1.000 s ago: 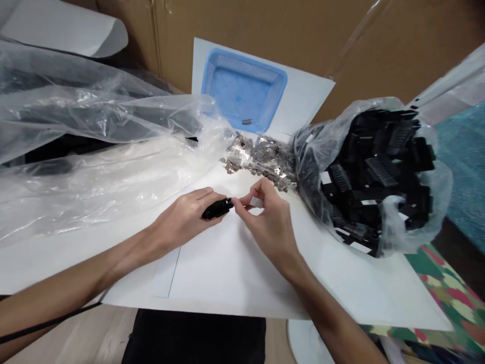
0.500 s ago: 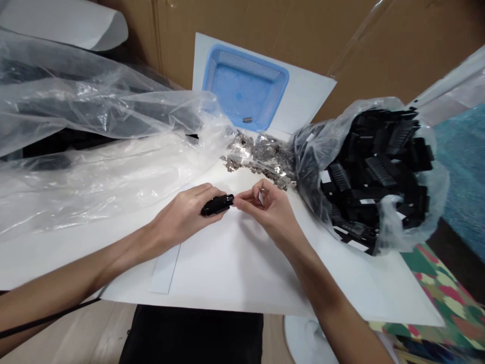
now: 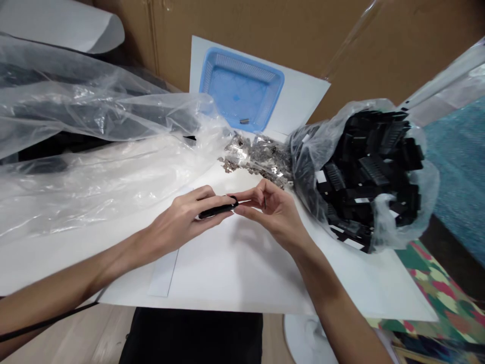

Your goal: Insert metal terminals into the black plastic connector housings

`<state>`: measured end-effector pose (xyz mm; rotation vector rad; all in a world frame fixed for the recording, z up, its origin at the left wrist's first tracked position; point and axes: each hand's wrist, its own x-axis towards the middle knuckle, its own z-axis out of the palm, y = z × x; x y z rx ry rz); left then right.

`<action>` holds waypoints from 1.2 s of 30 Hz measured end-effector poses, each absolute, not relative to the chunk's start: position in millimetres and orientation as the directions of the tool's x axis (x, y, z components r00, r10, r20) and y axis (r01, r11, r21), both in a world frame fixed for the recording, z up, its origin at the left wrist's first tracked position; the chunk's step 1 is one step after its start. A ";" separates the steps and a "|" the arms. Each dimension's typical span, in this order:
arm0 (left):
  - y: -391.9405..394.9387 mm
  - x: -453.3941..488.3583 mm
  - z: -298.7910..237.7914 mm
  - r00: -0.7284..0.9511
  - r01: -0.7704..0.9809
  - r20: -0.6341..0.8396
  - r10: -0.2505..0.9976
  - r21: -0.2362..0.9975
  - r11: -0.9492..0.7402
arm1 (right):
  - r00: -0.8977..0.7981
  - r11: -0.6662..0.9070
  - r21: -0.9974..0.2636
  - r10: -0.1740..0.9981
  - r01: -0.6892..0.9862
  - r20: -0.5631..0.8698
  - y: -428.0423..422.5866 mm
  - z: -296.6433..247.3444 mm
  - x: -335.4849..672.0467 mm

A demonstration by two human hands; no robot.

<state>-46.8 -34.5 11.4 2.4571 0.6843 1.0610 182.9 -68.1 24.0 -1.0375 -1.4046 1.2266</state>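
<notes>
My left hand (image 3: 189, 210) is closed round a small black plastic part (image 3: 216, 208), held over the white table. My right hand (image 3: 275, 212) meets the part's right end, thumb below and index fingertip above. A small thin dark piece (image 3: 264, 202), which looks like metal, shows among the curled fingers of that hand. Whether anything sits between the right thumb and index tip is hidden. Just beyond the hands, small metal pieces (image 3: 278, 178) lie loose beside clear bags of metal pieces (image 3: 267, 150).
A blue plastic basket (image 3: 279, 96) with a small metal piece (image 3: 244, 121) inside stands at the back. On the right, a clear bag (image 3: 308, 172) bulges with black plastic parts (image 3: 373, 172). Large plastic sheeting (image 3: 94, 187) covers the left side. A white strip (image 3: 164, 273) lies near the front edge.
The black part has turned so its thinner side shows. My left index finger now stretches along its top, and my right fingertips have spread slightly about its end.
</notes>
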 end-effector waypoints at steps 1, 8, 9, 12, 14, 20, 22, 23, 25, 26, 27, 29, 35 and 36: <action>-34.4 -47.2 11.7 0.603 0.279 0.566 0.562 0.510 -0.813 | -0.172 0.131 -0.991 0.977 0.003 0.128 -68.0 23.7 182.8; -35.3 -46.6 16.5 0.605 0.265 0.501 0.619 0.607 -0.750 | -0.159 0.116 -0.993 0.981 0.014 0.112 -68.2 21.4 183.4; -35.4 -45.2 17.9 0.582 0.250 0.491 0.648 0.651 -0.717 | -0.155 0.119 -0.993 0.981 0.007 0.116 -68.7 21.5 182.1; -34.8 -39.6 22.9 0.465 0.217 0.400 0.790 0.813 -0.540 | -0.109 0.160 -0.987 0.981 0.014 0.158 -72.1 21.7 173.9; -34.0 -36.4 25.7 0.397 0.224 0.290 0.871 0.889 -0.398 | -0.063 0.219 -0.974 0.974 0.049 0.216 -75.4 20.3 166.0; -31.2 -36.7 27.4 0.364 0.222 0.097 0.926 0.957 -0.188 | 0.042 0.327 -0.907 0.936 0.265 0.350 -84.7 9.3 151.5; -29.5 -38.5 26.2 0.390 0.225 0.044 0.920 0.964 -0.141 | 0.023 0.333 -0.887 0.933 0.319 0.359 -86.7 5.4 151.6; -28.5 -39.3 25.3 0.409 0.223 0.014 0.912 0.968 -0.115 | 0.003 0.343 -0.872 0.930 0.350 0.367 -87.6 3.2 152.0; -26.2 -40.4 22.6 0.442 0.223 -0.050 0.896 0.973 -0.056 | -0.042 0.371 -0.828 0.920 0.421 0.390 -88.6 -1.8 152.9; -25.0 -40.8 20.9 0.451 0.223 -0.080 0.889 0.975 -0.025 | -0.071 0.389 -0.799 0.912 0.458 0.403 -88.7 -4.8 153.6; -23.8 -41.0 19.3 0.454 0.219 -0.103 0.885 0.976 0.002 | -0.103 0.408 -0.770 0.905 0.491 0.414 -88.5 -7.8 154.5; -21.5 -41.2 16.9 0.457 0.189 -0.132 0.880 0.981 0.049 | -0.177 0.452 -0.713 0.886 0.536 0.429 -87.2 -13.5 157.8; -13.5 -43.5 19.2 0.535 0.141 -0.152 0.831 0.986 0.090 | -0.360 0.519 -0.656 0.854 0.548 0.375 -81.3 -13.9 173.7; -12.1 -44.7 19.9 0.554 0.136 -0.155 0.818 0.986 0.096 | -0.361 0.512 -0.673 0.858 0.534 0.366 -80.2 -11.1 175.2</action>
